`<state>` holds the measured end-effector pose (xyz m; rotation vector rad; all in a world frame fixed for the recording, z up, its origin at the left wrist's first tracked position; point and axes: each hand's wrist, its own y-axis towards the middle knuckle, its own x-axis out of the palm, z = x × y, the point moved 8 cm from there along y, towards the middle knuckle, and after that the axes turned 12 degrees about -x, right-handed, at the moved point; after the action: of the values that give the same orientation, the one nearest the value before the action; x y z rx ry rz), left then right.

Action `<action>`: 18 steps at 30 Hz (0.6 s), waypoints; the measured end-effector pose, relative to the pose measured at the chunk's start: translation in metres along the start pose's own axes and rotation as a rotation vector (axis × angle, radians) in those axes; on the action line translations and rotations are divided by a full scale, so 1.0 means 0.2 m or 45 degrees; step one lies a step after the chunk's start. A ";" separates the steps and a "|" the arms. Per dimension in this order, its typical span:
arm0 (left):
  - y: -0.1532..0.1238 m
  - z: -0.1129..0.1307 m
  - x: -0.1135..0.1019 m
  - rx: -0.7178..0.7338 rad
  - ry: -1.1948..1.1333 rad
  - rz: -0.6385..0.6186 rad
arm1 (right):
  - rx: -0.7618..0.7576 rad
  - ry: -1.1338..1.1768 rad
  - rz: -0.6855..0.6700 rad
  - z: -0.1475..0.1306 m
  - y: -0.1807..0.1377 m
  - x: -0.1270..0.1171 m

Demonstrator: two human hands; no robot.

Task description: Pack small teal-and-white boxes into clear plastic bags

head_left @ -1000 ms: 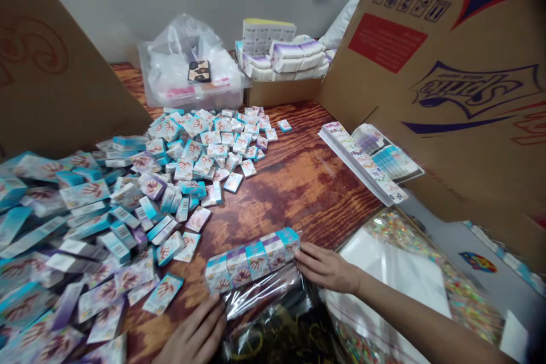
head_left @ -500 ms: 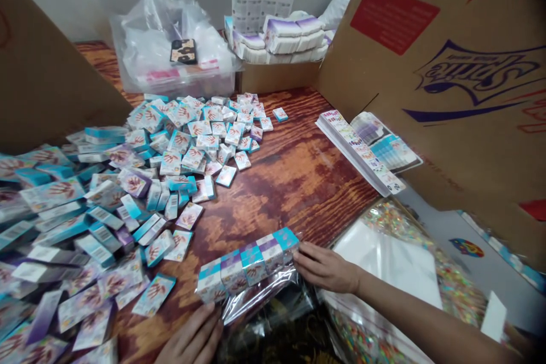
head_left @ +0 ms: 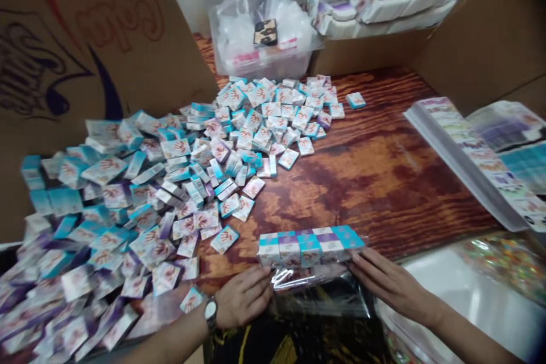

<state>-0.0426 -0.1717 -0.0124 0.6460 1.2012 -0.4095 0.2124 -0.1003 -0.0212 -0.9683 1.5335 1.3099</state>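
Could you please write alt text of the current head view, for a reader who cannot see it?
A person's left hand and right hand are at the ends of a row of small blue, purple and white boxes, with clear film along its near side. A heap of similar boxes lies to the left on a wood-patterned table.

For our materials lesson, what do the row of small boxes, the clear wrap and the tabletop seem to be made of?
Row of small boxes: probably smooth printed card, given flat faces and straight edges.
Clear wrap: likely glossy plastic film, see-through with bright creases.
Tabletop: brown, smooth-looking grain suggests wood, though printed laminate is possible.
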 end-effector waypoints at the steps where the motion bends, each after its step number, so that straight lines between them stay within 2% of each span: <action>1: 0.00 0.00 0.00 -0.010 -0.010 0.008 | -0.004 0.010 0.011 0.00 0.00 0.00; 7: 0.02 0.00 -0.02 0.009 -0.046 0.018 | 0.016 0.077 0.040 0.02 -0.04 0.02; 11: 0.04 -0.02 -0.06 -0.005 -0.133 0.045 | 0.093 0.221 -0.022 0.07 -0.07 0.06; 14: 0.07 -0.07 -0.07 -0.059 -0.240 0.001 | 0.292 0.384 -0.065 0.15 -0.10 0.10; 18: 0.10 -0.14 -0.07 -0.184 -0.436 -0.051 | 0.664 0.471 -0.143 0.28 -0.12 0.15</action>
<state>-0.0545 -0.1386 0.0002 0.4074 0.9082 -0.4426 0.2329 -0.0488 -0.0604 -0.9647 1.9382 0.6140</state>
